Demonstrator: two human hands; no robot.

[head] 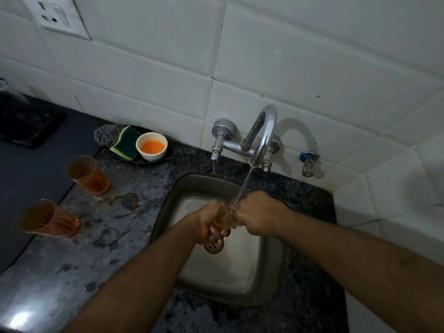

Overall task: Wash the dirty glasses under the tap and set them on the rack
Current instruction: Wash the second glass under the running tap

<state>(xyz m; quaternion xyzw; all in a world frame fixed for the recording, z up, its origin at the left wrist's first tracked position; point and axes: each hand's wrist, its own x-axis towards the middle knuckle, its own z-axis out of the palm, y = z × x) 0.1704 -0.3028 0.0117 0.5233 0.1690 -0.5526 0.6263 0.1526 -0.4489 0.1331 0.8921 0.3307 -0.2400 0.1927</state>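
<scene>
Both hands close on one amber glass (224, 218) over the steel sink (254, 284): the left hand (211, 223) wraps its fingers round the lower part, just above the drain (214, 246), and the right hand (258, 213) is curled at the upper end, its fingers hidden against the rim. Only a sliver of the glass shows between the two hands, so how it is tilted cannot be told. One stream of water (243, 186) falls from the curved tap spout (264, 133) onto the spot where the hands meet.

Two more amber glasses stand apart on the wet stone counter (115, 236) left of the sink: the farther glass (86, 175) nearer the wall, the nearer glass (49, 218) by the left edge of view. Behind them one dark tray (153, 161) carries one green and yellow sponge (126, 143), one steel scrubber (105, 134) and one small white bowl (151, 146) of orange liquid. On the tiled wall sit two tap handles, one either side of the spout, one separate blue-capped valve (308, 163) to the right, and one white socket plate (54, 16) at upper left
</scene>
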